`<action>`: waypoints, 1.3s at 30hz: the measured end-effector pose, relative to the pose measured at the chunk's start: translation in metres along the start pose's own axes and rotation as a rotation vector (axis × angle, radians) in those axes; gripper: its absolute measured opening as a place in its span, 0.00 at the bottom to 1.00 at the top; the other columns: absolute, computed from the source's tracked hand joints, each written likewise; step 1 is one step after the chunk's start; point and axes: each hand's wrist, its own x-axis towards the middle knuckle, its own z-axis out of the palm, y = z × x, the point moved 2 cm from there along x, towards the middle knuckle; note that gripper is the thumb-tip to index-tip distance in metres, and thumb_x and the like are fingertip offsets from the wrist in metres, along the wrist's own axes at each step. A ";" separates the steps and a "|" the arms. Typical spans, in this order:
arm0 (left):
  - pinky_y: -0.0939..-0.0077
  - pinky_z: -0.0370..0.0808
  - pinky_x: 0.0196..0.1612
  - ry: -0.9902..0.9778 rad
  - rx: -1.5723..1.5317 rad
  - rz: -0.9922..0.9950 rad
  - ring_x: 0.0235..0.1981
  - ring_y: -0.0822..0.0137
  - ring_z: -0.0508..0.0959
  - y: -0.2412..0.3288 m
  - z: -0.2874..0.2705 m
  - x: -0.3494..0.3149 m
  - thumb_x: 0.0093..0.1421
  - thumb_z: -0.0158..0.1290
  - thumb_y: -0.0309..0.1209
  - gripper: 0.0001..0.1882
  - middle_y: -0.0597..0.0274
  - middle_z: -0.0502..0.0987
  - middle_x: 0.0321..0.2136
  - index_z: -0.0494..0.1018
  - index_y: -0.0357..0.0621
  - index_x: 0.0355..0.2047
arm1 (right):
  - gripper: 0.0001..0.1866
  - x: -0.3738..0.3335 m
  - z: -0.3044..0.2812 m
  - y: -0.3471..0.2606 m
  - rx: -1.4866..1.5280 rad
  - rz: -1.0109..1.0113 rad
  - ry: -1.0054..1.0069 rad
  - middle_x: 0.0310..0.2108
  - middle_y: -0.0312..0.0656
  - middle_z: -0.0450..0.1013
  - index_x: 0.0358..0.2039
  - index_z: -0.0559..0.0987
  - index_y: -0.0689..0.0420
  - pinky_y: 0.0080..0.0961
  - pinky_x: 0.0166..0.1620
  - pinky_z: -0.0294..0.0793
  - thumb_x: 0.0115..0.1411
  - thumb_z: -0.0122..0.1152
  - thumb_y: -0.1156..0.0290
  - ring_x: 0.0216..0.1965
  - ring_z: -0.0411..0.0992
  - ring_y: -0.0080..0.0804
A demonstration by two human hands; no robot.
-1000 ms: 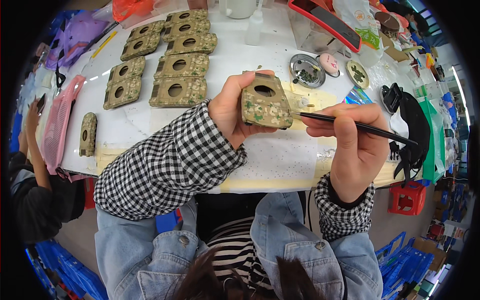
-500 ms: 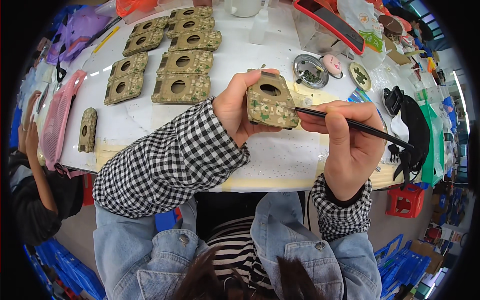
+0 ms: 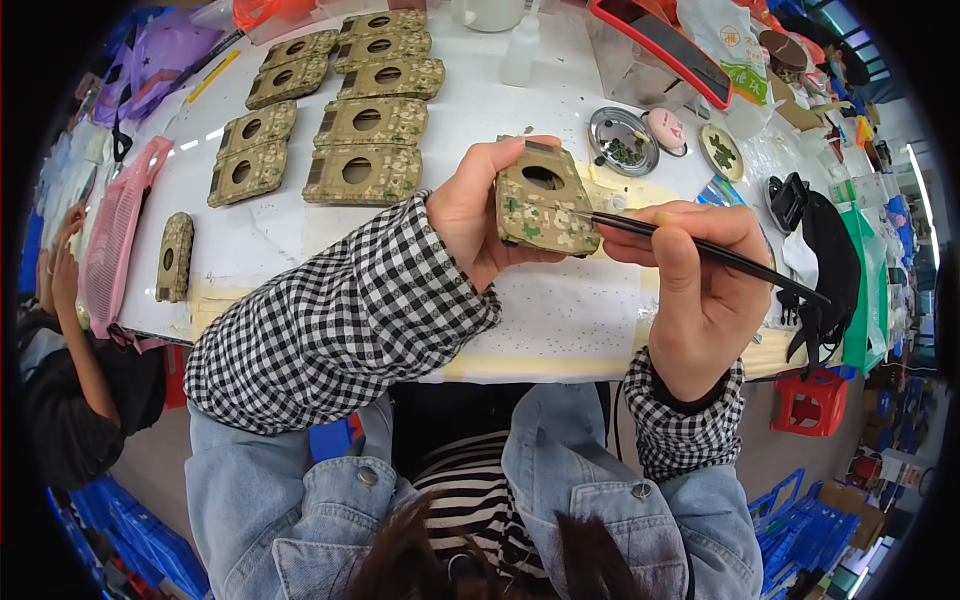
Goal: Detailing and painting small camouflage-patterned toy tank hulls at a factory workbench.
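two hands of mine are raised over the tabletop (image 3: 455, 110), near each other but apart. my left hand (image 3: 468, 210) is clamped on a camouflage hull (image 3: 540, 222), thumb along its left edge and fingers beneath, the round hole facing up. my right hand (image 3: 697, 290) pinches a slim black tool (image 3: 735, 257), its fine tip at the hull's upper face; i can't tell if it touches. beyond my left hand, off to the left, lie two columns of similar pieces (image 3: 363, 192). past my right hand sit a clear round dish (image 3: 612, 124) of dark green bits, a pale dish (image 3: 709, 139) with more, and a phone in a red case (image 3: 665, 52).
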 end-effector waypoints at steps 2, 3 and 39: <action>0.75 0.79 0.33 -0.010 -0.007 -0.001 0.34 0.67 0.78 0.000 -0.001 0.000 0.60 0.39 0.47 0.25 0.56 0.74 0.39 0.64 0.45 0.51 | 0.06 0.000 0.000 0.000 0.011 0.002 0.000 0.32 0.47 0.71 0.35 0.67 0.67 0.21 0.39 0.77 0.57 0.53 0.81 0.34 0.74 0.29; 0.75 0.80 0.33 -0.015 -0.014 -0.003 0.34 0.67 0.78 0.000 -0.001 0.001 0.60 0.39 0.47 0.25 0.56 0.74 0.39 0.64 0.45 0.51 | 0.06 0.000 0.000 0.000 0.016 0.009 0.003 0.33 0.47 0.71 0.35 0.67 0.67 0.21 0.39 0.77 0.57 0.53 0.81 0.34 0.74 0.29; 0.75 0.80 0.31 -0.032 -0.032 -0.009 0.34 0.63 0.79 0.000 -0.003 0.002 0.61 0.38 0.47 0.25 0.51 0.75 0.37 0.62 0.44 0.52 | 0.07 -0.002 -0.003 0.001 -0.179 -0.037 -0.004 0.32 0.42 0.70 0.33 0.72 0.66 0.19 0.37 0.71 0.53 0.60 0.81 0.33 0.71 0.26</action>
